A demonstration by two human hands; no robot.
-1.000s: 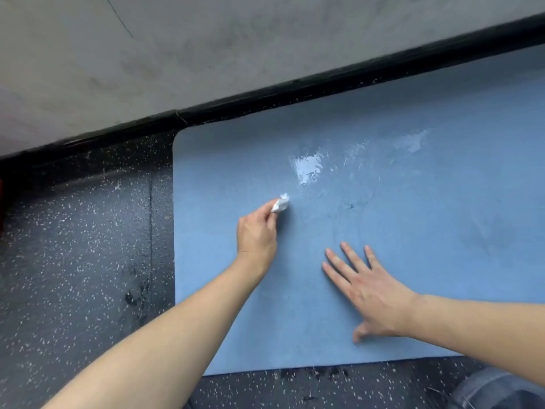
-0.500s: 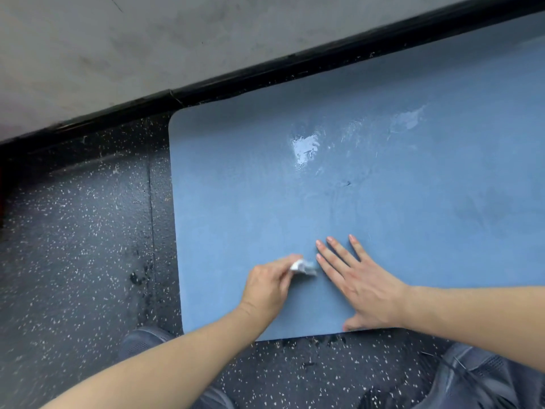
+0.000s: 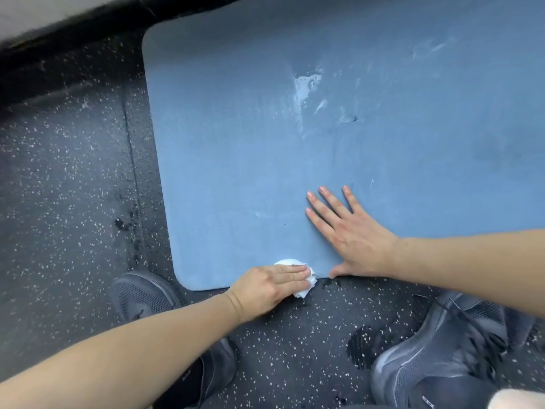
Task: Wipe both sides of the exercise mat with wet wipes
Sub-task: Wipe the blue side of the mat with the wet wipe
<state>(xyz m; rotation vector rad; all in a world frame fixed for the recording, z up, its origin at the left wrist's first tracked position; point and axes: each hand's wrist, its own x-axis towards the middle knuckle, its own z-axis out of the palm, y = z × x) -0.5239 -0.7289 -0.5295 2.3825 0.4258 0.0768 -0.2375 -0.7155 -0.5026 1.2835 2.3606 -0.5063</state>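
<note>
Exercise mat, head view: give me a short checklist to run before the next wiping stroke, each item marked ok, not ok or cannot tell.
1. Wet wipe under the left hand: ok, flat fingers press it at the near edge.
2. Blue exercise mat held steady: ok, the right hand lies flat on it, fingers spread.
3. Mat flat on the speckled floor: ok where visible.
4. Wet streaks spread evenly: not ok, patchy.
5. Underside wiped: cannot tell.
</note>
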